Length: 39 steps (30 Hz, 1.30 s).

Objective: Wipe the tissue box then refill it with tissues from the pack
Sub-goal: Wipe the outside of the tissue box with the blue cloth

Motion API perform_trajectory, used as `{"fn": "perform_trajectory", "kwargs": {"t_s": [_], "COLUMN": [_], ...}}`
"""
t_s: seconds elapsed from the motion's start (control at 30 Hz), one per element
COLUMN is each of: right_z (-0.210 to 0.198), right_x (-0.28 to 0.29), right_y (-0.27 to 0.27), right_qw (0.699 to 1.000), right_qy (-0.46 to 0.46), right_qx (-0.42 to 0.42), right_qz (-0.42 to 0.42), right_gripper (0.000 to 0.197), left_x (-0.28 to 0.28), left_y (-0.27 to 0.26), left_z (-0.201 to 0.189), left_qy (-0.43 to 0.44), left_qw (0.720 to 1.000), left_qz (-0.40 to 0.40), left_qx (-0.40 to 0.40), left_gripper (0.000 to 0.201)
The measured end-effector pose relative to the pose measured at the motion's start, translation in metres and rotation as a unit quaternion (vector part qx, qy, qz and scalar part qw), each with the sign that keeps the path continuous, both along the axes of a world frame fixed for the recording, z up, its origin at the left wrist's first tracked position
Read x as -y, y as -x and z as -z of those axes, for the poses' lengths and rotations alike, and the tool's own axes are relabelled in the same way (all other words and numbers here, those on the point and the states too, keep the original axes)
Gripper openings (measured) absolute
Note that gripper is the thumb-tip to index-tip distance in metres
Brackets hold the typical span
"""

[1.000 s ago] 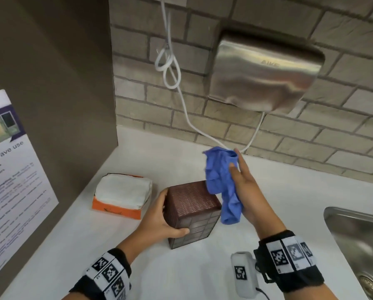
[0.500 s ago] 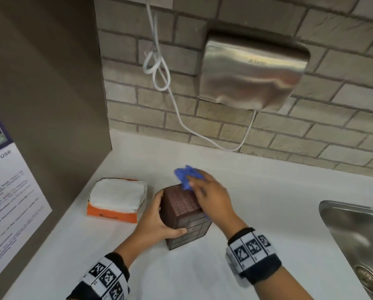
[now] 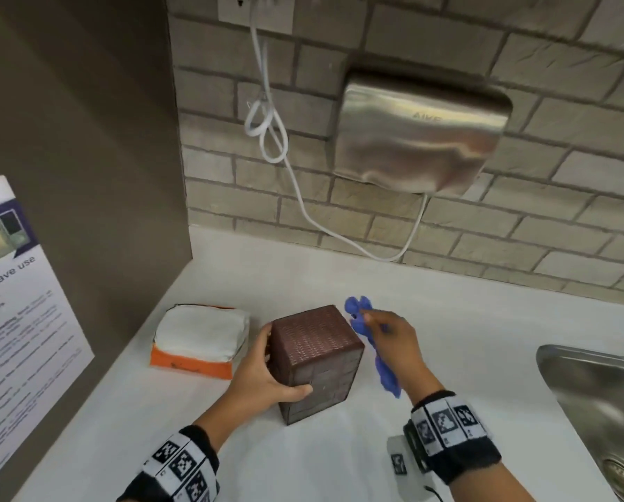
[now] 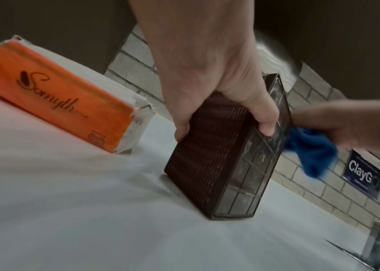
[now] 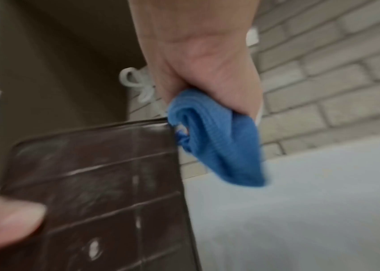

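Even, soft indoor light falls on the white desk (image 3: 303, 458), with faint shadows under both hands. Broad glare streaks the steel hand dryer (image 3: 419, 139) on the wall beyond the hands. The head view bows at its edges. Motion blur smears the right hand (image 5: 198, 60) and its blue cloth (image 5: 219, 143); both wrist views are soft.

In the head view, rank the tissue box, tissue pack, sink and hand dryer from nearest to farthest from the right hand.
From the right hand, which grips the blue cloth:
1. Tissue box, just to its left, held by the left hand.
2. Tissue pack, farther left on the counter.
3. Sink, at the right edge; too close to call against the pack.
4. Hand dryer, up on the brick wall.
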State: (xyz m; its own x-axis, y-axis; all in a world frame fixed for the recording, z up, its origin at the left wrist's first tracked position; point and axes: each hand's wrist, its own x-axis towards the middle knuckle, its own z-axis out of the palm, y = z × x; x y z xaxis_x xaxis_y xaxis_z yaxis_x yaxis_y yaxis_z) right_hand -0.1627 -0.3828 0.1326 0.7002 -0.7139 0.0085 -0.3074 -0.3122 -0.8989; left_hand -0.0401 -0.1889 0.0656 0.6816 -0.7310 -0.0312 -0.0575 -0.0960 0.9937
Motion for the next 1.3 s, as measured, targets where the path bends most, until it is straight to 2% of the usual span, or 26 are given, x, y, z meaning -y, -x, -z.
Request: {"fn": "perform_trajectory", "kwargs": {"t_s": [0.03,0.1,0.2,0.23,0.27,0.33,0.4,0.47,0.53,0.6,0.67,0.7,0.77,0.87,0.93,1.17,1.23,1.3], "right_z": [0.004,0.015,0.026,0.030,0.031,0.031,0.039,0.046,0.050,0.052,0.050,0.047,0.039,0.033,0.034,0.047,0.048,0.044], "right_x": [0.008,0.013,-0.005,-0.014,-0.026,-0.053,-0.066,-0.070,-0.067,-0.060,-0.052,-0.047,-0.038,-0.029,-0.027,-0.026,-0.025,-0.022], "right_y": [0.012,0.034,0.057,0.060,0.063,0.066,0.065,0.061,0.057,0.055,0.057,0.058,0.057,0.055,0.052,0.047,0.049,0.053], "right_qw": [0.993,0.958,0.915,0.906,0.894,0.869,0.855,0.856,0.861,0.863,0.867,0.873,0.886,0.899,0.903,0.916,0.938,0.969], "right_qy": [-0.115,-0.272,-0.398,-0.420,-0.445,-0.487,-0.505,-0.503,-0.499,-0.500,-0.494,-0.485,-0.460,-0.415,-0.395,-0.365,-0.309,-0.205], "right_qx": [0.037,0.084,0.059,0.043,0.044,0.072,0.086,0.088,0.073,0.051,0.032,0.018,-0.025,-0.110,-0.137,-0.144,-0.145,-0.130], "right_qz": [0.011,0.028,0.025,0.009,-0.008,-0.042,-0.077,-0.081,-0.067,-0.051,-0.053,-0.053,-0.060,-0.085,-0.096,-0.081,-0.058,-0.046], "right_gripper": [0.024,0.040,0.086,0.094,0.092,0.071,0.070,0.074,0.059,0.046,0.043,0.043,0.044,0.047,0.047,0.075,0.077,0.066], "left_x": [-0.003,-0.010,-0.014,-0.014,-0.013,-0.011,-0.010,-0.011,-0.016,-0.025,-0.035,-0.041,-0.049,-0.049,-0.046,-0.041,-0.041,-0.040], "left_y": [-0.001,-0.002,0.005,0.009,0.013,0.021,0.027,0.029,0.027,0.022,0.012,0.007,-0.002,-0.008,-0.011,-0.022,-0.023,-0.024], "left_z": [-0.001,-0.006,-0.018,-0.021,-0.023,-0.023,-0.020,-0.013,-0.008,-0.002,0.001,0.000,-0.004,-0.008,-0.005,0.016,0.019,0.021], "left_qy": [0.005,0.041,0.120,0.132,0.137,0.133,0.112,0.090,0.061,0.019,-0.021,-0.038,-0.057,-0.092,-0.108,-0.139,-0.141,-0.145], "left_qw": [0.999,0.992,0.964,0.955,0.949,0.940,0.937,0.942,0.947,0.952,0.967,0.974,0.980,0.975,0.969,0.969,0.973,0.975], "left_qz": [-0.017,-0.057,-0.074,-0.063,-0.050,-0.036,-0.027,-0.011,-0.002,0.004,0.025,0.044,0.102,0.190,0.216,0.202,0.184,0.171], "left_qx": [-0.034,-0.107,-0.225,-0.258,-0.281,-0.312,-0.329,-0.322,-0.317,-0.304,-0.254,-0.220,-0.158,-0.073,-0.057,-0.031,-0.023,-0.005], "left_gripper": [0.111,0.110,0.091,0.082,0.070,0.047,0.045,0.050,0.064,0.096,0.131,0.139,0.143,0.143,0.142,0.140,0.138,0.136]}}
